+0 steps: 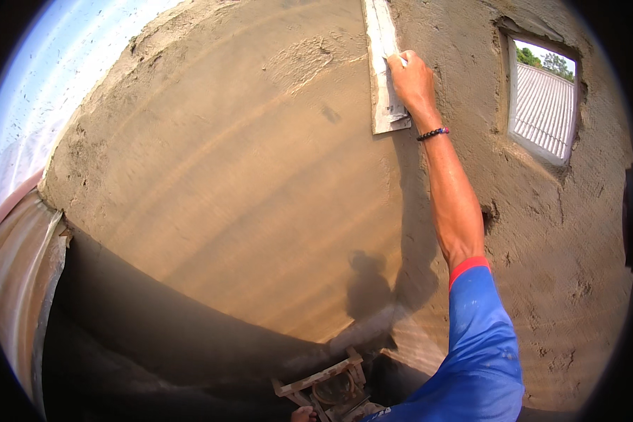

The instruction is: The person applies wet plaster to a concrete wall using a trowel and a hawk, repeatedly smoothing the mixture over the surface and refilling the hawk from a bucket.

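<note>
My right hand [415, 83] is raised high, its fingers closed on a long, whitish plastering float [385, 91] smeared with mortar. The float stands almost upright against the plastered wall [260, 176], close to the inner corner, and its top end runs out of the picture. Wet-looking brown plaster covers the wall to its left, with a rougher patch [302, 62] near the top. A dark beaded bracelet [433, 133] circles my right wrist, below which the bare forearm meets a blue sleeve. My left hand cannot be made out. A small bit of skin at the lower edge looks like a foot.
The adjoining rough wall [541, 246] on the right has a small window opening [545, 102] onto a corrugated roof. Below stands a wooden frame [323, 380] in deep shade. At left are a hanging sheet [21, 274] and a pinkish pipe [7, 211].
</note>
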Motion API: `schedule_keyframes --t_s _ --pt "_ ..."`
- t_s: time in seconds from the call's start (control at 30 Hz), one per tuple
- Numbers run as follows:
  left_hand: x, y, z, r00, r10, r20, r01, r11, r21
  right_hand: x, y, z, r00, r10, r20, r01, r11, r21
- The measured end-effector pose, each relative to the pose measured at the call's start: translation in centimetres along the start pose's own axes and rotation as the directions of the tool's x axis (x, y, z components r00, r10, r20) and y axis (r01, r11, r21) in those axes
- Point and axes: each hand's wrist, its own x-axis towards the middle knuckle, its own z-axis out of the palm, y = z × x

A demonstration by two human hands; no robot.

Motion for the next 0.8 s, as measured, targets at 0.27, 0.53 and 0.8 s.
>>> schedule_keyframes --t_s 0.27,0.53,0.8 --pt "3.4 2.0 -1.0 1.000 0.004 -0.030 -0.003 0.999 0.049 -15.8 -5.5 0.4 0.766 -0.476 0.432 0.331 0.868 0.369" --pt "5.6 2.0 -1.0 0.998 -0.058 0.031 0.059 0.997 -0.040 0.0 1.3 -2.5 0.995 -0.093 0.030 0.082 0.961 0.263" --pt "4.4 -1.2 -2.8 0.948 -0.317 -0.017 0.316 0.947 -0.060 -2.3 -1.5 0.1 0.927 -0.227 0.297 0.121 0.934 0.337"
